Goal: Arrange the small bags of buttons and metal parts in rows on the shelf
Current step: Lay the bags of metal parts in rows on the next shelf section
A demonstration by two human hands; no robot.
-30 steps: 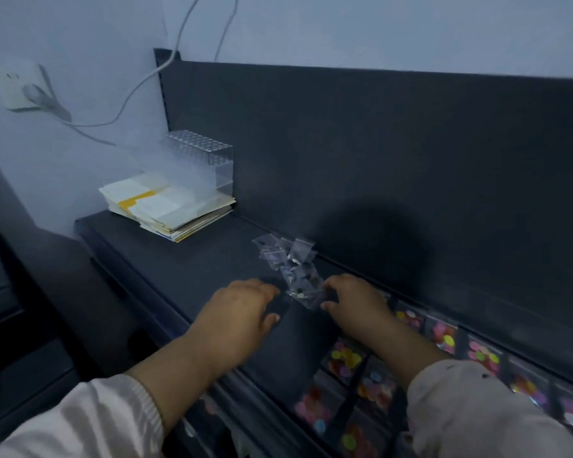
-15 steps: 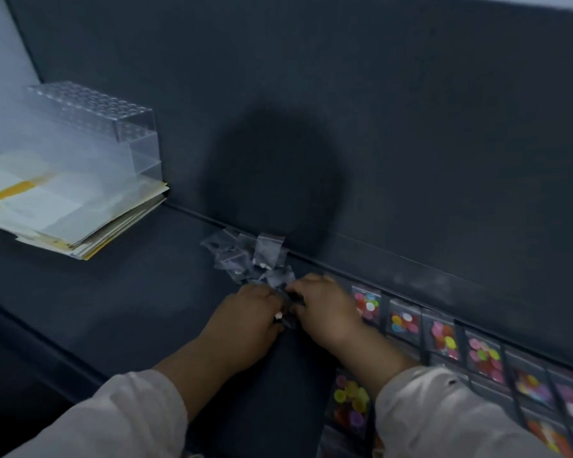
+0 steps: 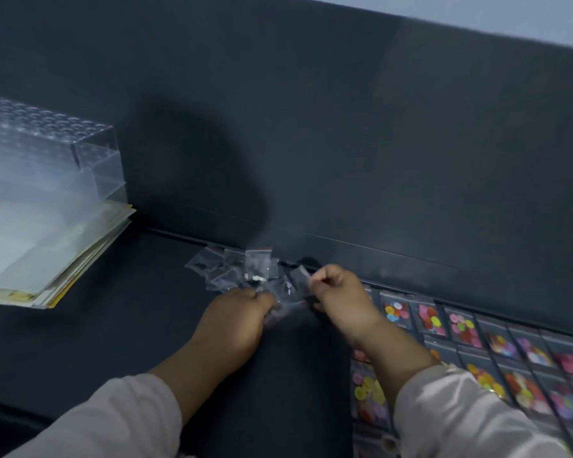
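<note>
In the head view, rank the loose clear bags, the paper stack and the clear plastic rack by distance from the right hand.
From the right hand:
1. loose clear bags, at its fingertips, just left.
2. paper stack, far left.
3. clear plastic rack, atop that stack; nearly a tie with it.

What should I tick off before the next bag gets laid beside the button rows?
1. Right hand pinches a small bag: ok.
2. Only one bag pinched: cannot tell, blurred.
3. Left hand steadies the loose pile: cannot tell; curled fingers meet its near edge.
4. Bare shelf left of the button rows: ok.
5. Those rows flat and aligned: ok.
</note>
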